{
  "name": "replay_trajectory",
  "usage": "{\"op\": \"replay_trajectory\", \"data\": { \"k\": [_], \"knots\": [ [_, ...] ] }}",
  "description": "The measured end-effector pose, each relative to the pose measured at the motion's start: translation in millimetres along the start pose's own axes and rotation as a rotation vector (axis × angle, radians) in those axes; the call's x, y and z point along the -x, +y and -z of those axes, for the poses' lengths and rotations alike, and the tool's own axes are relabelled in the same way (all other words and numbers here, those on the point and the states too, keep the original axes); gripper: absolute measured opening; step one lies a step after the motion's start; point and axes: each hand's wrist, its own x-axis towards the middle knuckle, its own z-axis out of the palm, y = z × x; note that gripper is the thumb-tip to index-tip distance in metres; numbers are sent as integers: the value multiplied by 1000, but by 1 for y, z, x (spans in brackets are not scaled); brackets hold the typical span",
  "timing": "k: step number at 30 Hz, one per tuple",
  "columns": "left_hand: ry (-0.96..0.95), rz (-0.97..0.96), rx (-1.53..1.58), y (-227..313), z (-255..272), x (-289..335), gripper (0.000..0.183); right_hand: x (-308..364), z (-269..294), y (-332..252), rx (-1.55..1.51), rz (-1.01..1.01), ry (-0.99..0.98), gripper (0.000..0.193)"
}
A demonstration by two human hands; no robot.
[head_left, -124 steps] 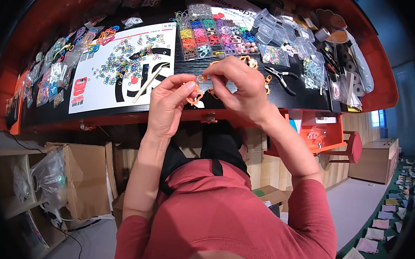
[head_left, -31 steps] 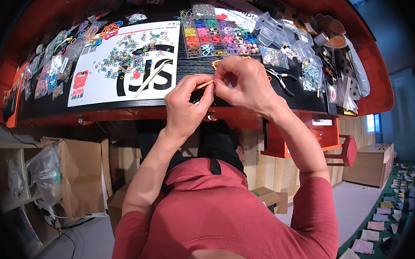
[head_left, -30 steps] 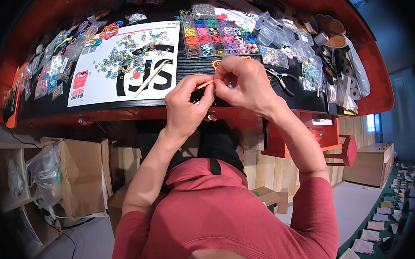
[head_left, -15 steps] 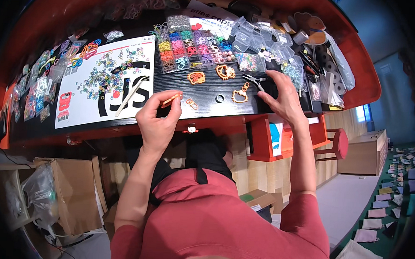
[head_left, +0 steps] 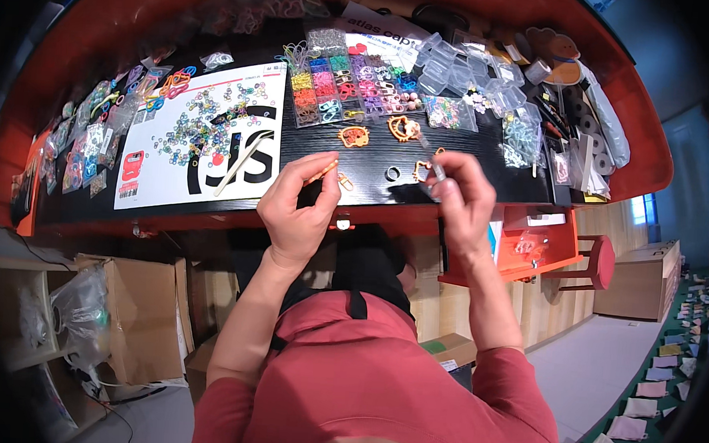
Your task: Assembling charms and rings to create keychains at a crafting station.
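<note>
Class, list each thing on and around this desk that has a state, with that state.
Left hand: pinching an orange piece
Right hand: holding a grey tool, blurred
Drawer: pulled open
Sorting tray: loaded
Small rings: loose, scattered
Pale stick: lying on white sheet

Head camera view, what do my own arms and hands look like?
Your left sleeve and right sleeve are plain dusky red, ending around the elbows. Your left hand and right hand are gloveless; no watch or bracelet shows.
</note>
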Motion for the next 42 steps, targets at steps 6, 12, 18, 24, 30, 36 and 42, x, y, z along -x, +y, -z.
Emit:
{"op": "replay_trajectory", "data": {
  "k": [6, 12, 18, 24, 30, 36, 42],
  "knots": [
    [85, 39, 167, 16, 0, -1, 18, 12, -48, -13, 135, 291, -62, 40],
    [61, 22, 200, 21, 8, -5, 18, 4, -56, -18, 171, 362, -72, 40],
    [26, 48, 252, 22, 9, -5, 17, -3, -55, -27, 242, 396, -104, 41],
    [-25, 8, 263, 18, 12, -5, 19, -7, -54, -32, 300, 433, -103, 40],
    [-8, 35, 278, 21, 11, -6, 18, -9, -52, -31, 331, 471, -84, 37],
    [-9, 11, 303, 21, 13, -6, 18, -9, -51, -35, 372, 468, -92, 32],
    [-64, -6, 326, 19, 16, -6, 19, -9, -50, -35, 447, 522, -89, 31]
  ]
}}
